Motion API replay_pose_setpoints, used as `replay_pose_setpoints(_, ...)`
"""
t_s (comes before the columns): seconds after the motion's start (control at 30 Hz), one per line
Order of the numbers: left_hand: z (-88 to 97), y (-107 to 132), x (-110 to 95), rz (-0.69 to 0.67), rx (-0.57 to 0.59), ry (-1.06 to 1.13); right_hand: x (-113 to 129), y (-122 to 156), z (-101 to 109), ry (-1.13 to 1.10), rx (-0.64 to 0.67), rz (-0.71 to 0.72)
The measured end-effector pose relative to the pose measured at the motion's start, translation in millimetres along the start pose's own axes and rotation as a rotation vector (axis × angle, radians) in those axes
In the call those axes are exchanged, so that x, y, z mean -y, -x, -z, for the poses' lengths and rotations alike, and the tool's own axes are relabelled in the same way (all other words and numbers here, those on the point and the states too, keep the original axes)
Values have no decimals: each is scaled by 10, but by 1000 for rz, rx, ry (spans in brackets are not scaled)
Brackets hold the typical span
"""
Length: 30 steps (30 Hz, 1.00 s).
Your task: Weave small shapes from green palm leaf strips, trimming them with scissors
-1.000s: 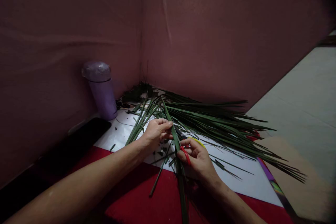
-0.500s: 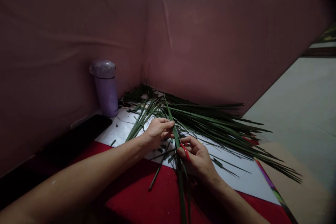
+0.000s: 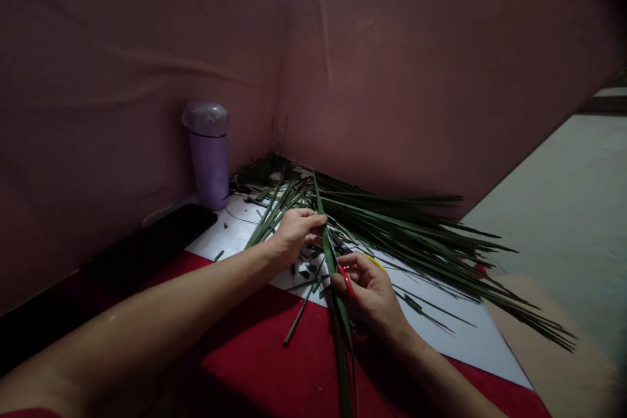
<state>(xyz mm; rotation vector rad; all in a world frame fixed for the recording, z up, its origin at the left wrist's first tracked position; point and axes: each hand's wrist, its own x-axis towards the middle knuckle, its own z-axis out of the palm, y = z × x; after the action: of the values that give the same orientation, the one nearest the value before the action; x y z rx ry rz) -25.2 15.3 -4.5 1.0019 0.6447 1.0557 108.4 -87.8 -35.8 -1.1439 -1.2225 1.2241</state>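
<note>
A long green leaf blade [image 3: 329, 255] runs upright through the middle, its lower end hanging over the red cloth. Pinched between thumb and fingers of my left hand [image 3: 296, 233] is the leaf's upper part. My right hand [image 3: 368, 287] is closed around red-handled scissors [image 3: 345, 281], just below and to the right of the left hand. The scissors lie along the leaf's right edge, their dark blades partly hidden. Near the scissors, a narrow strip hangs beside the leaf. Small cut leaf bits [image 3: 307, 272] lie on the white sheet under my hands.
A large bundle of long leaves [image 3: 416, 228] spreads right across the white sheet [image 3: 470, 333]; a smaller bunch [image 3: 267, 219] lies left. A purple tumbler [image 3: 210, 166] stands by the pink wall [image 3: 392, 78], near a black flat object [image 3: 181, 228]. Red cloth [image 3: 255, 353] covers the front.
The view has shifted slightly, moving the tumbler and leaves rightward in the picture. Both hands keep their holds on the leaf and scissors; the strip beside the leaf hangs wider apart.
</note>
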Motion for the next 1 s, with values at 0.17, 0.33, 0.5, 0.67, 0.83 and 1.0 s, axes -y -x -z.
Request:
replay_pose_setpoints(0.17,16,-13,23,16,28,36,30,11,-31,25,-40,-7)
replay_pose_setpoints(0.33,-4,14,-4,18,25,29,59,12,-46,13,-21,8)
replay_pose_setpoints(0.5,-26,28,-6,18,19,23,52,7,-38,35,-44,19)
replay_pose_setpoints(0.67,-46,53,-4,25,33,9,51,40,-15,1,3,26)
replay_pose_setpoints(0.83,-93,99,-13,58,30,13,83,60,-14,10,-11,37)
replay_pose_setpoints(1.0,-99,101,7,77,32,22,83,56,-3,-1,17,46)
